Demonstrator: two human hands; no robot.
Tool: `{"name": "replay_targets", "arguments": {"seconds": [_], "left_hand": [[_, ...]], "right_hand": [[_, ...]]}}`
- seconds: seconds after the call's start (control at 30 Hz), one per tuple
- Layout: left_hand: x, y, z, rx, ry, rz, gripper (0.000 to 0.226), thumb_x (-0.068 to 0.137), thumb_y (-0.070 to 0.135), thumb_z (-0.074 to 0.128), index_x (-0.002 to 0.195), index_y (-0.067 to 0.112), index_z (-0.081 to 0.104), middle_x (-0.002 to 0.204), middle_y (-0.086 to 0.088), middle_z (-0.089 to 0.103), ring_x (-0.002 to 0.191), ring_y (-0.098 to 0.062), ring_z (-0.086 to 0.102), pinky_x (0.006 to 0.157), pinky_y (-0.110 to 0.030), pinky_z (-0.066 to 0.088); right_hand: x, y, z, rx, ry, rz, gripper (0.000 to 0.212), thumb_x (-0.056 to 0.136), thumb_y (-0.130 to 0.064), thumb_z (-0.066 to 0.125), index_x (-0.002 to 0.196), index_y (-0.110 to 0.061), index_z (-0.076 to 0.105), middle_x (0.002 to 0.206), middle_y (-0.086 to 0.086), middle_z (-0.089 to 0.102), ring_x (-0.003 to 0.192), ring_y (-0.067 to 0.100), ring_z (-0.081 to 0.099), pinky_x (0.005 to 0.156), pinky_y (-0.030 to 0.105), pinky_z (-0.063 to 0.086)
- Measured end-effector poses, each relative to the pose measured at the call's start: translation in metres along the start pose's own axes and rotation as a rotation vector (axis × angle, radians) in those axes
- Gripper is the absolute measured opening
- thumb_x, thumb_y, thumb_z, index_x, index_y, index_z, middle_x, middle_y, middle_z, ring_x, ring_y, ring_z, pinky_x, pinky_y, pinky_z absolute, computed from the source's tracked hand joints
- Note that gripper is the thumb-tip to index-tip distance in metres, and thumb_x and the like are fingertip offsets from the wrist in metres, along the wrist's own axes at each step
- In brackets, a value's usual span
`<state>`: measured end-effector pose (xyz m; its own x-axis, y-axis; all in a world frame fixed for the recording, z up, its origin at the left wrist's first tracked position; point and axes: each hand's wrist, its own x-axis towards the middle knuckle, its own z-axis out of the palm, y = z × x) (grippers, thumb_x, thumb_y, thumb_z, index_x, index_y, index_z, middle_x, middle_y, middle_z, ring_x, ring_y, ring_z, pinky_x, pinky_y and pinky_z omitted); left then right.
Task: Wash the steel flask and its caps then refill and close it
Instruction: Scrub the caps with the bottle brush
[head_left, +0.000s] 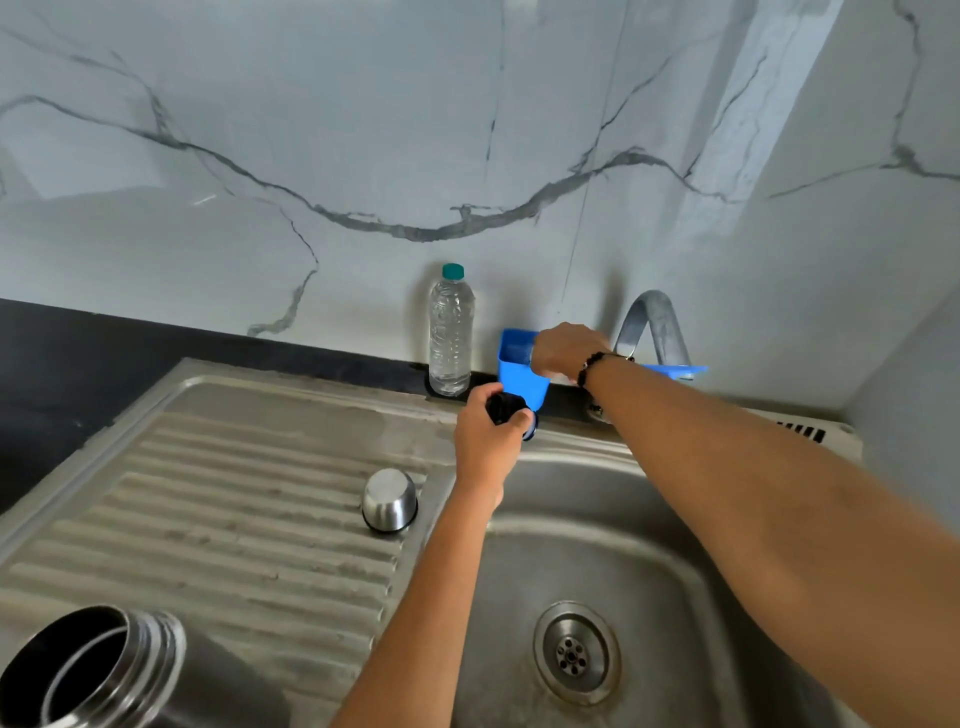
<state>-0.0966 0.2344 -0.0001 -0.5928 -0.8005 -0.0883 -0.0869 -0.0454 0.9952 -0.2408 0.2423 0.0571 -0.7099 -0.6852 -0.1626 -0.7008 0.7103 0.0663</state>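
The marble-veined wall (363, 130) fills the back of the room, and below it a dark tabletop (62, 353) carries the steel sink (675, 571), its ribbed draining board (234, 509) stretching off to the left and its basin with the round drain (575, 652) on the right. On the near left corner of the draining board stands the steel flask (98, 670), uncapped, its threaded mouth open to the ceiling. A curved tap (652, 325) rises behind the basin. A clear plastic water bottle (450, 338) with a teal cap stands upright against the wall, just left of a blue caddy (519, 376) fixed near the tap. In the middle of the draining board, well apart from the flask, the steel outer cap (389, 500) sits mouth down. The left hand (488, 441) is raised over the sink's back rim; its grip is curled round the black inner cap (508, 408), just in front of the caddy. The right hand (566, 349), a beaded bracelet (589, 368) on its wrist, reaches into the top of the caddy; its fingers dip out of sight inside, so I cannot tell whether that grip is spread or closed on anything.
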Motion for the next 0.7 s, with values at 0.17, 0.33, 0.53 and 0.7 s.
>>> {"name": "replay_targets", "arguments": {"seconds": [0.17,0.33,0.53,0.7], "left_hand": [[0.001,-0.008,0.003,-0.019,-0.001,-0.031,0.041,0.084,0.006,0.065,0.123,0.011,0.053,0.106,-0.001,0.055,0.095,-0.016,0.054,0.076,-0.024,0.042],[0.0,-0.014,0.001,-0.066,0.012,-0.06,0.038,0.085,0.005,0.065,0.12,0.014,0.054,0.107,-0.003,0.057,0.096,-0.018,0.055,0.078,-0.024,0.042],[-0.01,-0.013,-0.007,-0.589,0.015,-0.316,0.027,0.094,0.009,0.055,0.118,0.021,0.05,0.107,-0.005,0.058,0.092,-0.017,0.058,0.08,-0.032,0.051],[-0.036,-0.036,-0.016,-0.958,0.049,-0.567,0.016,0.096,0.025,0.053,0.098,0.009,0.055,0.095,-0.013,0.054,0.081,-0.021,0.053,0.066,-0.031,0.052]], "right_hand": [[0.002,0.001,-0.006,0.035,0.069,-0.012,0.009,0.083,-0.01,0.045,0.076,-0.009,0.051,0.074,0.005,0.051,0.067,0.021,0.05,0.064,0.028,0.038],[-0.005,0.007,0.004,0.161,0.112,0.027,0.013,0.088,-0.013,0.042,0.091,-0.009,0.054,0.099,0.01,0.058,0.084,0.027,0.054,0.066,0.029,0.037],[-0.061,0.018,0.034,0.72,0.186,0.149,0.031,0.094,-0.025,0.037,0.123,-0.021,0.047,0.102,0.013,0.061,0.079,0.03,0.061,0.065,0.033,0.05],[-0.152,0.018,0.101,1.263,0.227,0.067,0.049,0.095,-0.024,0.05,0.14,-0.041,0.038,0.063,-0.006,0.052,0.04,0.007,0.043,0.04,0.024,0.038]]}}
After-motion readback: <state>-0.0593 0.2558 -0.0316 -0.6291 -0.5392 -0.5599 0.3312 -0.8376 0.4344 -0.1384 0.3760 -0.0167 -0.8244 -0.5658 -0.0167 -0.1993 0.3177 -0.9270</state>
